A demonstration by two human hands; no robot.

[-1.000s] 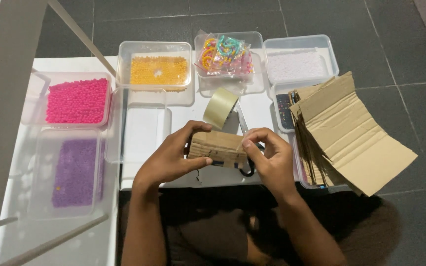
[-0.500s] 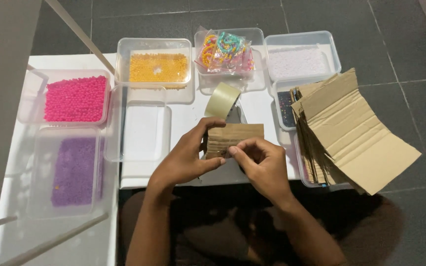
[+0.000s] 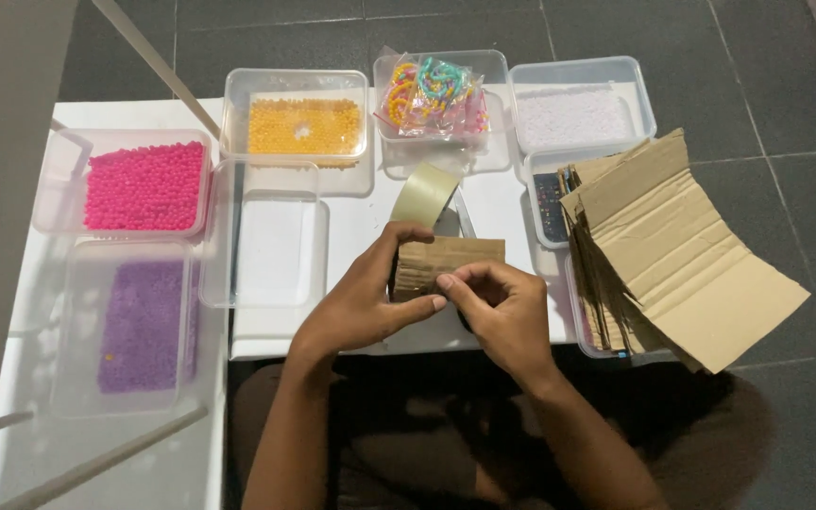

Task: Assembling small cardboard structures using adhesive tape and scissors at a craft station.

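Note:
My left hand [image 3: 361, 300] grips a small folded cardboard box [image 3: 450, 257] from its left side, thumb pressed on the front face. My right hand [image 3: 502, 312] pinches the box's lower front edge with thumb and fingers. Both hands hold it just above the white table [image 3: 361, 212]. A roll of clear tape [image 3: 424, 195] stands tilted right behind the box. A dark object, partly hidden, lies under my right hand.
Clear tubs hold pink beads [image 3: 144, 185], purple beads [image 3: 142, 326], orange beads [image 3: 302, 126], white beads [image 3: 573, 115] and a bag of coloured rings [image 3: 434, 93]. An empty tub [image 3: 276, 246] sits centre-left. Stacked flat cardboard [image 3: 682, 255] fills a tub at right.
The box has been turned and raised slightly. My right hand shifted from its right end to pinching the lower front edge, and my left thumb moved onto the front.

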